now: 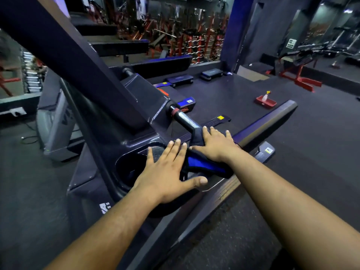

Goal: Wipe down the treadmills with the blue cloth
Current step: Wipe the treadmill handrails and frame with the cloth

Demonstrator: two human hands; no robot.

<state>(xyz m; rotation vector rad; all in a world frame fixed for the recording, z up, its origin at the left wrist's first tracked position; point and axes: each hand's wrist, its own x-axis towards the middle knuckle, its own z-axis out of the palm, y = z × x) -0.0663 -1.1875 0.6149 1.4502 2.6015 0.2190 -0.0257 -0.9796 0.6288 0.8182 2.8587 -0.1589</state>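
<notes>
I stand at a dark treadmill whose console tray (109,137) fills the middle of the view, with a round cup holder (128,168) in it. The blue cloth (202,164) lies bunched at the base of the black handrail (185,119). My right hand (216,145) presses flat on the cloth with straight fingers, fingertips toward the handrail. My left hand (167,172) lies flat on the console beside the cup holder, fingers spread, thumb next to the cloth's edge.
The treadmill's upright post (64,55) rises at the left. A side rail (268,121) runs to the right. A red tray (266,102) with a spray bottle (265,96) sits on the dark floor. Blue step platforms (179,79) and red weight racks (185,39) stand behind.
</notes>
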